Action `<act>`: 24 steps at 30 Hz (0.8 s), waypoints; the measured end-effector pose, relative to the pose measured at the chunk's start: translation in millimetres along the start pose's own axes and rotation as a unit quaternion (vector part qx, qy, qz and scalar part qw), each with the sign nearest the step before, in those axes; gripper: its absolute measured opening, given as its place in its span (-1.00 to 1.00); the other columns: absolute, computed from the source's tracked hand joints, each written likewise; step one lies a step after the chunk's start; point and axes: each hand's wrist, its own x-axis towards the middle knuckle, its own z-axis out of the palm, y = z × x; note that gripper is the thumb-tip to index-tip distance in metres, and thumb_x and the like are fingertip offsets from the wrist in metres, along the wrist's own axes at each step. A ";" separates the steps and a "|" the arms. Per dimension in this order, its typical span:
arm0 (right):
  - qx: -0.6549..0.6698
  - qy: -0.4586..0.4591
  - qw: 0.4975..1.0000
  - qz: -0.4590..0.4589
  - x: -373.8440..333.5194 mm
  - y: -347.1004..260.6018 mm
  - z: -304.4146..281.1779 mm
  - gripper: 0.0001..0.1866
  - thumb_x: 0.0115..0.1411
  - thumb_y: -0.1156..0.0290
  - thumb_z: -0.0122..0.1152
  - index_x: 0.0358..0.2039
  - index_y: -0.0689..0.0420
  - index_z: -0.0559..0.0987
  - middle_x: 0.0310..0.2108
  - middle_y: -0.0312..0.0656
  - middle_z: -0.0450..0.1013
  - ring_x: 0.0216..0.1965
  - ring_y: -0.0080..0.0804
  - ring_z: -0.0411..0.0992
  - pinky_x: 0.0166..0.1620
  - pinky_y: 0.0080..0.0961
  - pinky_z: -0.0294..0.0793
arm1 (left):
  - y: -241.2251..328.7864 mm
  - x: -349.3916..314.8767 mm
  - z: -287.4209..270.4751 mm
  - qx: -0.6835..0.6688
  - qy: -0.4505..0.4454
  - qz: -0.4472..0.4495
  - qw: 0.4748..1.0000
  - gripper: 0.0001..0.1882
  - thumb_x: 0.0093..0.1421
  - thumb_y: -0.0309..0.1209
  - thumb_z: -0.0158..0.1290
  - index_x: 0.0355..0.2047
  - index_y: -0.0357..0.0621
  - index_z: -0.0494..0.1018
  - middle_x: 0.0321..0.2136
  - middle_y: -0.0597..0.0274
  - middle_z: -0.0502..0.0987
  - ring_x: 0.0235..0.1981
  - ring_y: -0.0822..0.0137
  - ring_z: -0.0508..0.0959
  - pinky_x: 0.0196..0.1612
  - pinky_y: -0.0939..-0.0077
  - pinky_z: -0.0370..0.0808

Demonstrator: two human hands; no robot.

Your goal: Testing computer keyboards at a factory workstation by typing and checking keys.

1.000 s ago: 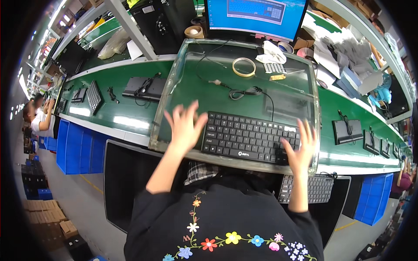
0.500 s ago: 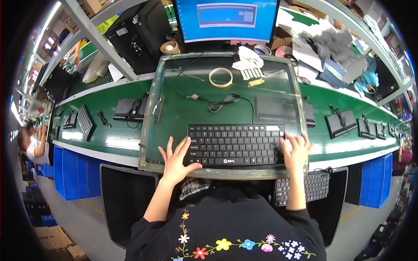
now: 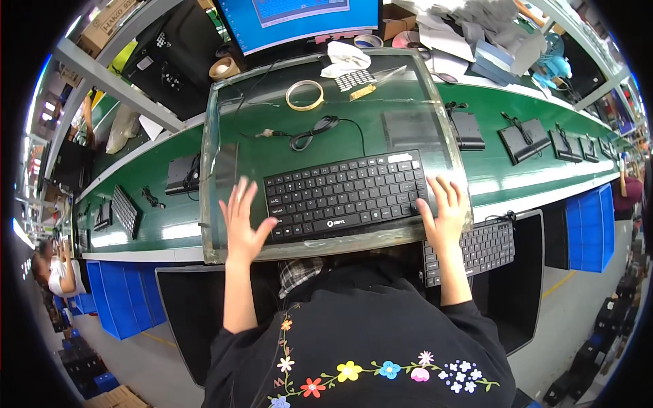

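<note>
A black keyboard [image 3: 345, 193] lies flat on a clear-topped work board [image 3: 320, 249] in front of me, its cable [image 3: 320, 130] looped behind it. Beside its left end is my left hand [image 3: 245, 223], fingers spread and slightly blurred, the thumb close to the lower left corner. My right hand [image 3: 445, 212] is at the other end, fingers apart, thumb at the keyboard's right edge. Neither hand grips anything. A second keyboard [image 3: 486, 250] rests below the board's front edge, partly behind my right forearm.
Behind the board stands a lit monitor [image 3: 299, 20]. A tape roll [image 3: 304, 95], a white cloth [image 3: 345, 60] and a yellow cutter [image 3: 362, 92] lie on the board. More keyboards [image 3: 524, 141] line the green bench. Blue bins [image 3: 124, 299] stand below. Other people work at both sides.
The view has turned, so the keyboard now appears tilted and further left. My left hand has come away from the keyboard's left edge; my right fingers have moved off its right end.
</note>
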 end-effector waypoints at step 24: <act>0.119 -0.237 0.926 -0.269 94.2 -89.7 59.1 -0.67 -0.05 0.19 0.21 -0.19 -0.23 0.60 0.03 -0.28 0.39 0.10 -0.27 0.28 0.25 0.08 -0.07 | 123.2 73.4 46.8 -0.005 -0.045 0.331 0.943 -0.78 0.00 -0.28 0.18 -0.30 0.09 0.56 -0.14 0.30 0.53 -0.02 0.24 0.46 0.09 0.04 0.23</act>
